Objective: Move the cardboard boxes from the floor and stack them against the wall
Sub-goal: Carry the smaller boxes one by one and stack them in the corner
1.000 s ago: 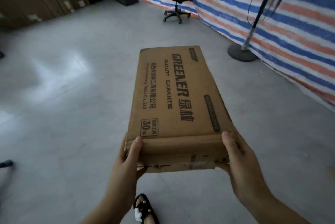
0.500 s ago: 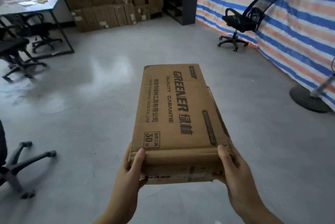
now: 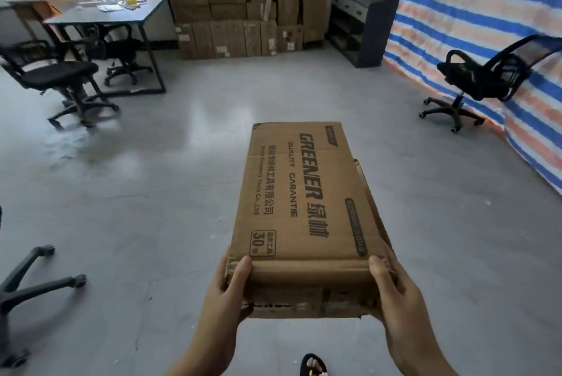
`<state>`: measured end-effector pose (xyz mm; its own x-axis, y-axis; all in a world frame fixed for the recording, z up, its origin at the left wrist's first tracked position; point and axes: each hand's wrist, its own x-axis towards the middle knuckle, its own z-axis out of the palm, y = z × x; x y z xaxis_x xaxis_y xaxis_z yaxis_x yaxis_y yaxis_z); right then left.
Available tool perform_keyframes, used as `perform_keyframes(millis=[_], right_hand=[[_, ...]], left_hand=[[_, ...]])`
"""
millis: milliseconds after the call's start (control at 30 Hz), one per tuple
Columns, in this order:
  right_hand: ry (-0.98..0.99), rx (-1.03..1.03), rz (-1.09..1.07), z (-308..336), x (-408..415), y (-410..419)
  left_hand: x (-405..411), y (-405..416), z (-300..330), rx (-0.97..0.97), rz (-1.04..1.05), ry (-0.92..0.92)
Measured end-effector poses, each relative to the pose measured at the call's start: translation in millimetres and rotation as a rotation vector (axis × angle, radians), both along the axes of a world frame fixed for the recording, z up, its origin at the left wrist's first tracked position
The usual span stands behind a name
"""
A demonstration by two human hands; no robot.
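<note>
A long flat cardboard box (image 3: 304, 193) printed "GREENER" is held out in front of me, above the grey floor. My left hand (image 3: 226, 293) grips its near left corner, thumb on top. My right hand (image 3: 395, 296) grips the near right corner the same way. A stack of cardboard boxes (image 3: 231, 7) stands against the far wall, straight ahead.
A dark table (image 3: 106, 17) with clutter and office chairs (image 3: 57, 74) stand at the left. A dark shelf unit (image 3: 362, 23) sits right of the stack. A striped tarp (image 3: 486, 10) lines the right side, with another chair (image 3: 483, 77) before it. A chair base (image 3: 27, 287) lies near left.
My view has swung left and up, bringing the wall stack, table and chairs into sight. The box stays in both hands, carried closer to the stack.
</note>
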<state>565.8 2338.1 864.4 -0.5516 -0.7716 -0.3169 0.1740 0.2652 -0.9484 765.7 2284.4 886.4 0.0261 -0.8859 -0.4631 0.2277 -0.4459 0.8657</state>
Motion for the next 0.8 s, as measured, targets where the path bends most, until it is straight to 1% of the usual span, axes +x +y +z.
perform_keyframes(millis=[133,300,400,533,667,800], right_hand=[[0.012,0.025,0.079,3,-40,-91],[0.022,0.102,0.141,0,-63,-206],[0.005,0.096,0.152,-3,-66,-278],[0.042,0.056,0.138,-2,-60,-388],[0.052,0.026,0.109,8,-54,-498],[0.075,0.046,0.111,16,-46,-595]], left_hand=[[-37,-79,0,-0.006,0.034,0.009],[-54,-177,-6,0.047,0.140,0.002],[-57,-245,-12,0.054,0.190,0.003],[-56,-350,-15,0.049,0.214,-0.015],[-48,-461,-2,0.052,0.212,-0.042],[-40,-561,13,0.043,0.197,-0.037]])
